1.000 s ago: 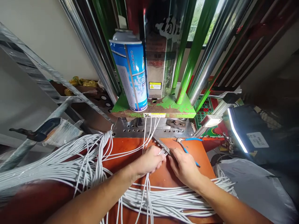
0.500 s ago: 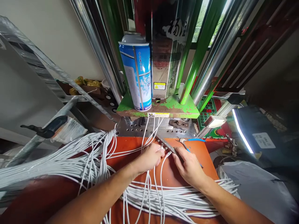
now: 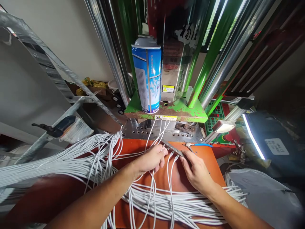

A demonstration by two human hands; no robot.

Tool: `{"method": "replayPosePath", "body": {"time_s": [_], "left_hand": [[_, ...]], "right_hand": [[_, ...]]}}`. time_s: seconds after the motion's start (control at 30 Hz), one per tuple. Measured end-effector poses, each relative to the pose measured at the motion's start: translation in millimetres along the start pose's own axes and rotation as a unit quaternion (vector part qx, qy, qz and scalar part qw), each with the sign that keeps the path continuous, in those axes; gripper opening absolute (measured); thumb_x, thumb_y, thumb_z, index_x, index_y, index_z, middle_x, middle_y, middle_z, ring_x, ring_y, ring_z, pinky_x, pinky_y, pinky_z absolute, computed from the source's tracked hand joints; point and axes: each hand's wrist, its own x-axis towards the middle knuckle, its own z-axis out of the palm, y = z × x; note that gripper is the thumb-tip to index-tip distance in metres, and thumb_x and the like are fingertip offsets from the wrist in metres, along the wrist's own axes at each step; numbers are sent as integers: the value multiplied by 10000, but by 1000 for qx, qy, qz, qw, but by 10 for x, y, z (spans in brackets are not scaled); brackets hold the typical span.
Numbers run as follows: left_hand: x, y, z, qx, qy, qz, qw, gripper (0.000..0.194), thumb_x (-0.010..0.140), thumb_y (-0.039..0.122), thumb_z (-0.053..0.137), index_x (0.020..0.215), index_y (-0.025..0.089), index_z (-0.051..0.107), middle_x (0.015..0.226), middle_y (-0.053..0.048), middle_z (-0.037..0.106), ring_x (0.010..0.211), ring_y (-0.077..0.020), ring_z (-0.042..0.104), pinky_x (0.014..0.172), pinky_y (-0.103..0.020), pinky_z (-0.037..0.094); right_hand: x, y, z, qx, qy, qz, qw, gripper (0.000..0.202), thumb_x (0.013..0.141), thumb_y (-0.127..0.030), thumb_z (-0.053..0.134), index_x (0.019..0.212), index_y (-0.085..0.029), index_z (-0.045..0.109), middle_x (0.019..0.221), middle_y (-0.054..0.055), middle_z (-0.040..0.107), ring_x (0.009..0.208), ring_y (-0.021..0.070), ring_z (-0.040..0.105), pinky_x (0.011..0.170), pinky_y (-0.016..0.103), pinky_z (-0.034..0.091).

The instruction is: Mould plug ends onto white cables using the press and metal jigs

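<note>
A narrow metal bar with slots (image 3: 174,150) lies slantwise over the orange tabletop (image 3: 177,176). My right hand (image 3: 196,168) grips its near right end between thumb and fingers. Two white cable ends (image 3: 176,157) sit side by side in the bar's slots, close to my right thumb. Farther along the bar, at its left side, my left hand (image 3: 153,158) is closed in a pinch on a white cable, whose tip is mostly hidden by the fingers. Other white cables (image 3: 152,190) hang below that hand.
Ahead stands a green press (image 3: 186,115) with a blue spray can (image 3: 147,79) on its plate; white cables run beneath it. Blue-handled cutters (image 3: 200,144) lie right of the bar. Thick white cable bundles (image 3: 95,165) spread left and in front. A lit lamp (image 3: 254,136) stands at right.
My left hand has moved a little up the bar to another slot. Two cable ends now show seated beside my right thumb, where one showed before. The view has shifted slightly.
</note>
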Motion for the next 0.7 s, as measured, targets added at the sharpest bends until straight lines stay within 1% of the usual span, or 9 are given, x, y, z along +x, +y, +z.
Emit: {"method": "replayPosePath", "body": {"time_s": [0.07,0.1,0.2,0.3,0.37,0.5,0.6,0.67,0.7], "left_hand": [[17,-26,-15,3,37,-4,999,354,959,546,560,892,201,520,532,55,551,343,-73,391,355,-177,262],[32,-38,-15,1,44,-8,999,345,962,530,550,869,198,521,520,55,543,339,-69,380,351,-173,255],[84,-61,8,-6,51,-18,999,366,975,526,504,835,190,538,497,44,534,326,-69,372,343,-177,249],[106,-56,46,-5,69,-20,997,409,975,565,496,807,194,539,459,63,484,308,-56,302,343,-180,217],[100,-43,59,-1,65,-20,998,425,970,575,506,796,190,551,446,68,467,301,-51,272,348,-184,207],[75,-29,-1,16,46,-10,999,446,967,589,488,793,189,578,490,16,551,322,-103,416,367,-221,280],[63,-40,-105,40,98,26,994,389,954,540,545,760,204,534,542,24,553,400,-98,459,420,-218,299],[57,-48,-162,53,134,48,988,349,976,492,517,773,208,518,545,51,501,426,-83,424,441,-208,284],[54,-51,-179,58,139,50,987,340,992,476,475,786,209,521,541,56,489,421,-84,414,438,-207,280]], "right_hand": [[-1,2,-1,2,1,4,1000,172,1086,-294,458,1134,-229,610,937,55,705,796,208,675,741,340,542],[-1,0,-4,2,-1,2,1000,170,1086,-292,457,1136,-229,607,944,56,706,803,210,678,746,342,543],[-6,-17,-23,-4,-20,-15,1000,166,1088,-283,447,1151,-227,590,956,68,708,815,219,686,745,351,545],[-13,-35,-44,-15,-40,-43,998,160,1088,-271,437,1148,-231,580,945,70,708,801,221,682,719,351,542],[-16,-41,-51,-25,-48,-58,997,158,1086,-267,437,1151,-235,578,964,73,714,826,229,689,715,354,544],[-17,-37,-37,-16,-36,-40,998,163,1087,-277,446,1163,-239,585,995,75,724,844,229,703,737,353,555],[-13,-30,-27,-9,-8,-12,1000,171,1090,-286,450,1163,-238,597,1003,73,721,854,226,705,755,347,554],[-9,-26,-30,2,1,-5,1000,176,1090,-295,450,1152,-236,603,971,62,710,828,217,689,744,340,547],[-7,-24,-34,7,1,-1,1000,179,1091,-300,448,1144,-235,607,951,56,702,810,212,678,739,337,542]]}}
